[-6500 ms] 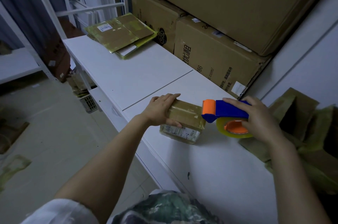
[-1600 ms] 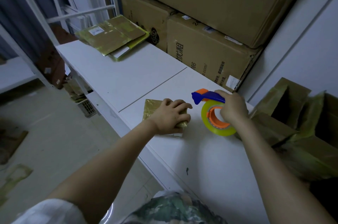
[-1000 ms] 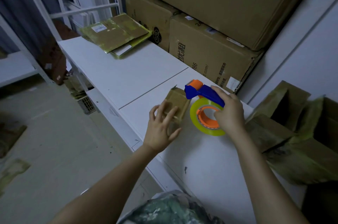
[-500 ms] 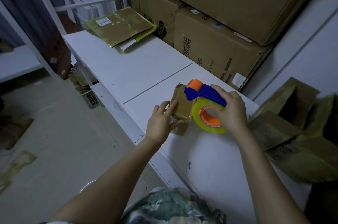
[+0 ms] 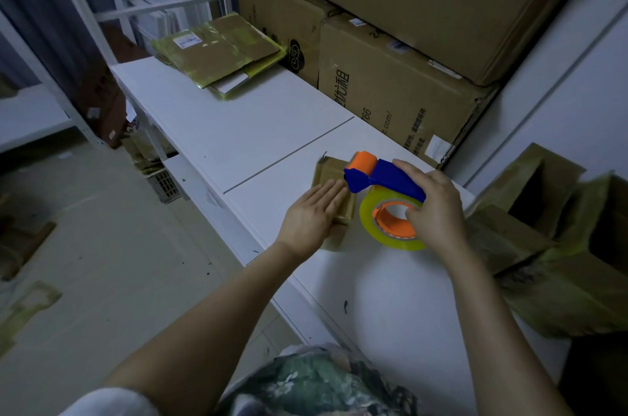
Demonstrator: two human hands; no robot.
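A small taped cardboard box (image 5: 329,171) stands on edge on the white table (image 5: 238,130). My left hand (image 5: 312,215) lies flat against its near side with straight fingers. My right hand (image 5: 433,208) grips a blue and orange tape dispenser (image 5: 380,177) carrying a yellowish tape roll (image 5: 368,222). The dispenser's orange roller sits at the box's top right edge. Much of the box is hidden behind my left hand and the dispenser.
Flattened taped cartons (image 5: 217,53) lie at the table's far end. Large cardboard boxes (image 5: 394,86) are stacked along the wall behind. Crumpled open cartons (image 5: 543,239) crowd the right side. The floor (image 5: 85,245) drops off left of the table edge.
The box went from lying flat under my left hand to standing on edge. My left fingers have straightened against its side, and the dispenser's roller has come onto its top edge.
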